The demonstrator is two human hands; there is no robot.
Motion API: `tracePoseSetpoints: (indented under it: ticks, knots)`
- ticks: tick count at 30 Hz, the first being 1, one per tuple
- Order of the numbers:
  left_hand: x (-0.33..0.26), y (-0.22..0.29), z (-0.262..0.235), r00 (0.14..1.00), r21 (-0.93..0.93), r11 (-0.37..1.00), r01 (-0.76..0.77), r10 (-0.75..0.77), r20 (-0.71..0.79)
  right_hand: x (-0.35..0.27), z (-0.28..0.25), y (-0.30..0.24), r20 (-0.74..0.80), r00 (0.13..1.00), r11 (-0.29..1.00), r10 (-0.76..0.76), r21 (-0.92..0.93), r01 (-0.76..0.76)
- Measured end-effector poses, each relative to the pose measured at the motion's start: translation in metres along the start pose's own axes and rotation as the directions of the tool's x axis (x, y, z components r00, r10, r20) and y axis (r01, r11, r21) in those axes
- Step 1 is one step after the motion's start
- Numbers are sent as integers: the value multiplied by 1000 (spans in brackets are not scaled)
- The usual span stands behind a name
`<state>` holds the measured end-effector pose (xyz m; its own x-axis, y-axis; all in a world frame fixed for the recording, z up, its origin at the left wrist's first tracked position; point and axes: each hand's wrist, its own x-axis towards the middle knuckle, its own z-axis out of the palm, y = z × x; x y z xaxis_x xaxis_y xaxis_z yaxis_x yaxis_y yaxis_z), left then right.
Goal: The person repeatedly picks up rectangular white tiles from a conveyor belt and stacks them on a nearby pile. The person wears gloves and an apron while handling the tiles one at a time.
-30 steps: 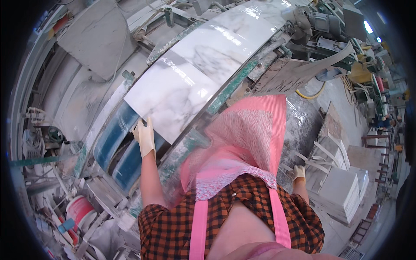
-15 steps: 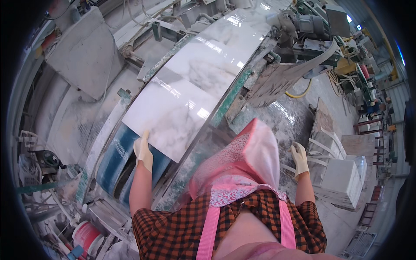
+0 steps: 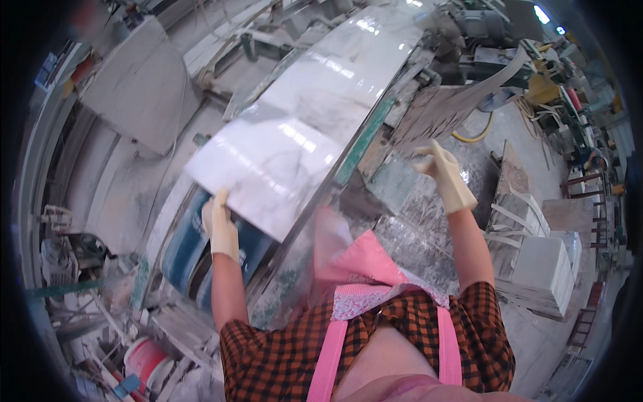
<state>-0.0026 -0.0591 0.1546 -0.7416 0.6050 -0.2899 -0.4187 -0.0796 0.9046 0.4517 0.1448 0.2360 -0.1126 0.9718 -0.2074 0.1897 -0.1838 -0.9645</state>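
A polished white stone tile (image 3: 268, 174) with grey veining lies at the near end of a conveyor, over blue belts (image 3: 184, 244). My left hand (image 3: 220, 224), in a cream rubber glove, is closed on its near edge, thumb on top and fingers below. That tile looks slightly raised and turned against the row of glossy tiles (image 3: 348, 63) beyond it. My right hand (image 3: 445, 175), gloved alike, is in the air to the right of the conveyor. Its fingers are bent but apart, and nothing shows between them.
The conveyor's green side rail (image 3: 365, 144) runs between the tile and my right hand. Strapped stacks of pale tiles (image 3: 536, 275) stand at the right. A grey stone slab (image 3: 144, 87) leans at the far left. A red and white bucket (image 3: 147, 362) sits lower left, among scraps.
My left hand has gripped the near tile's edge, and that tile has shifted and tilted a little. The right hand has risen and moved forward, towards the conveyor. My apron has swung down.
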Motion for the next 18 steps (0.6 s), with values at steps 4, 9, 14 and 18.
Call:
tracePoseSetpoints:
  ticks: [4, 9, 14, 18]
  knots:
    - [-36, 34, 16, 985, -14, 995, -103, 104, 139, -13, 127, 16, 537, 769, 901, 347, 38, -432]
    - [-104, 16, 2, 999, -5, 999, 48, -48, 22, -67, 205, 51, 633, 690, 530, 351, 473, -704]
    - [-136, -16, -22, 940, -179, 929, 325, -338, -43, -93, 193, 41, 753, 654, 429, 76, 567, -703]
    - [-130, -7, -19, 937, -295, 889, 350, -337, 94, -83, 203, 12, 648, 755, 641, -96, 620, -451]
